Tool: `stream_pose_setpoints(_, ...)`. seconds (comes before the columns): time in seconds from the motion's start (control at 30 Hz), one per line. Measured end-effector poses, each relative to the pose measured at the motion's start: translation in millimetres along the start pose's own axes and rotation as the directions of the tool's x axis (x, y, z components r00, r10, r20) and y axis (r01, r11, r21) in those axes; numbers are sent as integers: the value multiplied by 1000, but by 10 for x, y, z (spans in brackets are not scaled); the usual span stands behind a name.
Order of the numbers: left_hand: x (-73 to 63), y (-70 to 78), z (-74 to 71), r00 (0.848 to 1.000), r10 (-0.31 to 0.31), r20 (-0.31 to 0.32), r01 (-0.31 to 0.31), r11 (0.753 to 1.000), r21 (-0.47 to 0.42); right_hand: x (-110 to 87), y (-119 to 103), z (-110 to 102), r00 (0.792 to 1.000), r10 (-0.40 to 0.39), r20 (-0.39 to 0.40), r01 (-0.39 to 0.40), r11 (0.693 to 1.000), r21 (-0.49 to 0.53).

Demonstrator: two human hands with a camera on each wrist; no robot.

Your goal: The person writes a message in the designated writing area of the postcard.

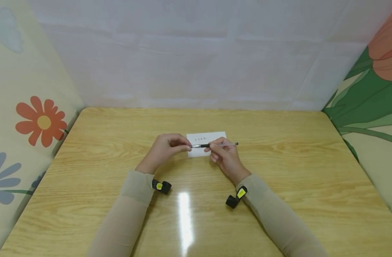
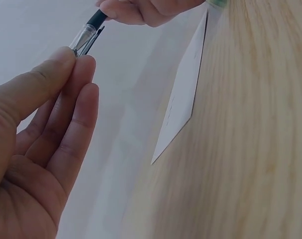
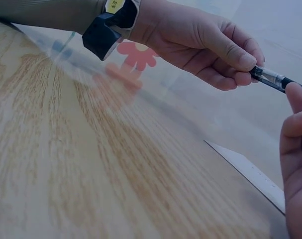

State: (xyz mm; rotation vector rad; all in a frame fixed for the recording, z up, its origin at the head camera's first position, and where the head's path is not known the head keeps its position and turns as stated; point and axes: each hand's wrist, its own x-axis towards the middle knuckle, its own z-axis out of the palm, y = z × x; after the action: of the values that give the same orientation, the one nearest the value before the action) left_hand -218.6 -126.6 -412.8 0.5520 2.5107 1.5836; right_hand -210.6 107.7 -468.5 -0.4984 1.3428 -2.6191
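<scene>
Over the middle of the table, both hands hold one slim pen roughly level. My left hand pinches the clear cap end between thumb and fingertips. A dark clip runs along that end in the left wrist view. The right hand grips the pen near its black grip section, and the clear barrel sticks out to the right past the fingers. Beneath the pen lies a white paper card with a short line of small marks, partly covered by the hands.
The wood-grain table meets a pale cloth backdrop at its far edge. Flower-patterned panels stand at left and right. Each wrist wears a black camera strap. A bright reflection falls on the near tabletop.
</scene>
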Motion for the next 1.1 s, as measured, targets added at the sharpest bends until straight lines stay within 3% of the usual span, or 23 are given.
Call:
stream_pose_setpoints(0.33, 4, -34, -37, 1000, 27, 7, -27, 999, -21, -13, 0, -3, 999, 25, 27, -24, 999, -29)
stream_pose_setpoints(0.53, 17, -90, -44, 999, 42, -19, -43, 997, -59, -18, -17, 17, 998, 46, 44, -43, 996, -79)
stream_pose_setpoints(0.9, 28, -77, -59, 997, -20, -77, 3, 978, -207, -9, -16, 31, 997, 59, 47, -52, 991, -127)
stream_pose_setpoints(1.1, 24, -74, -56, 996, -32, -85, 11, 971, -241, -13, -14, 38, 996, 45, 81, -35, 993, -116)
